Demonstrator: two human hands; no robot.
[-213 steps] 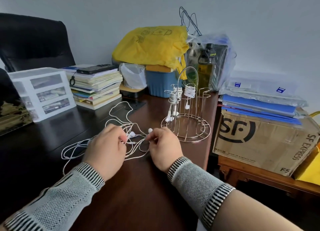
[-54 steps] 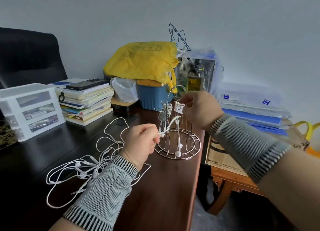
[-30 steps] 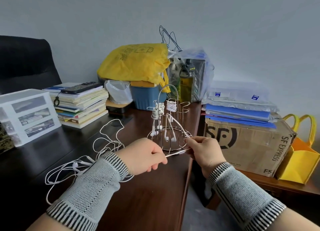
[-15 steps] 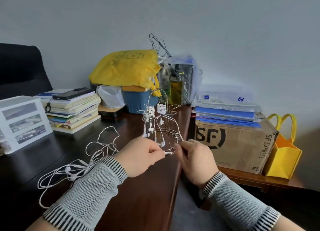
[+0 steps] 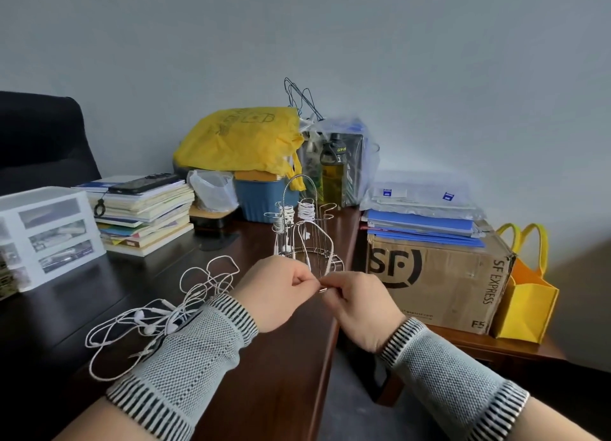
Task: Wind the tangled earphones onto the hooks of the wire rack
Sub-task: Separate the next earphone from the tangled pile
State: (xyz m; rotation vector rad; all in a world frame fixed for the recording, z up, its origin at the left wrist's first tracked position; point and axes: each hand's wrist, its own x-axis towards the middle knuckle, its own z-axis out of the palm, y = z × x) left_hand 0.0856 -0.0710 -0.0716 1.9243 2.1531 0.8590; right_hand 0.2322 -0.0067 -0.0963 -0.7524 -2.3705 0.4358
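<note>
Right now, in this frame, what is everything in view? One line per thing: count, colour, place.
tangled earphones: one heap, white, desk front left
earphone cable: one, white, from rack to both hands
wire rack: one, metal, desk's right edge, two hooks wound
desk: one, dark brown
book stack: one, mixed colours, left rear
phone: one, black, atop books
drawer unit: one, white, far left
chair: one, black, behind desk
plastic bag: one, yellow, rear
tub: one, blue, under bag
SF box: one, cardboard, right
folders: stack, blue, on box
tote: one, yellow, far right
left hand: pinches cable
right hand: pinches cable
</note>
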